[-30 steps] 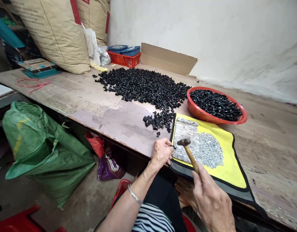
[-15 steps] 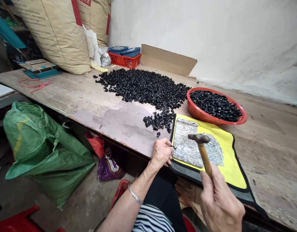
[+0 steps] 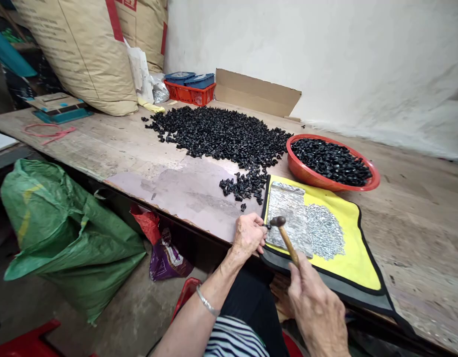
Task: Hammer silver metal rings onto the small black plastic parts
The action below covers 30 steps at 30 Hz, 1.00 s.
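My left hand [image 3: 249, 234] pinches a small black part [image 3: 268, 226] at the left edge of a worn, silvery metal plate [image 3: 288, 210]. My right hand [image 3: 314, 302] is wrapped round the wooden handle of a hammer [image 3: 289, 245]. The hammer's head is right beside the black part, over the plate; whether it touches the part I cannot tell. Plate and a heap of tiny silvery pieces [image 3: 325, 232] lie on a yellow cloth [image 3: 357, 260] with black and grey edging. The exact kind of the black part is too small to make out.
A large pile of black parts [image 3: 217, 131] spreads across the wooden table [image 3: 139, 163]. An orange-red bowl [image 3: 314, 181] of similar parts stands beyond the cloth. Farther back are a red basket [image 3: 189, 94], a cardboard strip [image 3: 254, 91] and big paper sacks [image 3: 80, 54]. A green sack [image 3: 72, 238] stands on the floor.
The hammer has come down and left, from above the plate's right part to beside the black part. My right hand moved left with it. My left hand holds its place.
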{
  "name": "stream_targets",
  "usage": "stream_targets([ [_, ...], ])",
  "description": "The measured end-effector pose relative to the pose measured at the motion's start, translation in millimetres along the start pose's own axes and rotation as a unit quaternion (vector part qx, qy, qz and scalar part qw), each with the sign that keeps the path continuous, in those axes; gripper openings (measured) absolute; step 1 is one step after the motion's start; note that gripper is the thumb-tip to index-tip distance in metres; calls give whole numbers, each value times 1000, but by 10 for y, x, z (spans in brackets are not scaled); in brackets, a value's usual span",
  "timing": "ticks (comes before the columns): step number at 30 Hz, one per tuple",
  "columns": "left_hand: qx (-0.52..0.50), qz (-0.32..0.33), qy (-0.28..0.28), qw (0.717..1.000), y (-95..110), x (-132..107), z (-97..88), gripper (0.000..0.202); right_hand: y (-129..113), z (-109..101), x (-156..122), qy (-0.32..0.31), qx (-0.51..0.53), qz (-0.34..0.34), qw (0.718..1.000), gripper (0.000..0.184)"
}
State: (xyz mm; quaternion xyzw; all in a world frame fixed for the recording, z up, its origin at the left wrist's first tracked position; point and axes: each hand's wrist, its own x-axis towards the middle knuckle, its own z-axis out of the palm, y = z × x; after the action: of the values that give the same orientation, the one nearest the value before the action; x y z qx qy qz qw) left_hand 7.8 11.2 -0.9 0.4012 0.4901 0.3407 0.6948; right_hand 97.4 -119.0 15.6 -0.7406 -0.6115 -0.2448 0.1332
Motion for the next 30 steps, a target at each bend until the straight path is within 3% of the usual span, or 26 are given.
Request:
stream_targets([
  [4, 2, -8, -3, 1000, 7, -7, -3, 11, -29, -14, -32, 28, 40, 54, 997, 41],
  [8, -6, -2, -1, 1000, 13, -6, 3, 12, -20, 33, -28, -70, 48, 55, 995, 37],
  [11, -21, 0, 5, 1000, 18, -14, 8, 11, 77, 52, 50, -120, 169, 163, 965, 40],
  [13, -43, 19, 7, 999, 16, -27, -7, 10, 144, 56, 134, -155, 314, 280, 894, 47],
  [15, -84, 43, -12, 995, 9, -46, -44, 10, 184, 71, 227, -185, 459, 373, 785, 59],
  [17, -142, 61, -39, 987, 2, -71, -98, 15, 197, 105, 311, -201, 568, 412, 683, 67],
  [18, -172, 64, -49, 982, 1, -85, -126, 18, 198, 128, 345, -208, 596, 417, 654, 69],
  [19, -199, 66, -54, 976, 2, -99, -152, 20, 197, 153, 372, -217, 600, 411, 650, 69],
  [20, -219, 66, -57, 972, 6, -114, -176, 23, 197, 178, 390, -227, 576, 393, 681, 65],
  [22, -246, 57, -65, 965, 23, -146, -214, 25, 201, 214, 400, -228, 471, 330, 786, 54],
  [24, -262, 41, -79, 961, 52, -178, -239, 26, 216, 219, 383, -194, 338, 265, 882, 44],
  [25, -269, 33, -85, 959, 69, -192, -249, 26, 228, 208, 370, -177, 273, 241, 914, 41],
  [28, -289, 10, -95, 952, 114, -218, -267, 25, 271, 124, 360, -142, 138, 182, 963, 35],
  [30, -297, -2, -94, 950, 130, -222, -262, 24, 287, 43, 405, -105, 142, 145, 973, 34],
])
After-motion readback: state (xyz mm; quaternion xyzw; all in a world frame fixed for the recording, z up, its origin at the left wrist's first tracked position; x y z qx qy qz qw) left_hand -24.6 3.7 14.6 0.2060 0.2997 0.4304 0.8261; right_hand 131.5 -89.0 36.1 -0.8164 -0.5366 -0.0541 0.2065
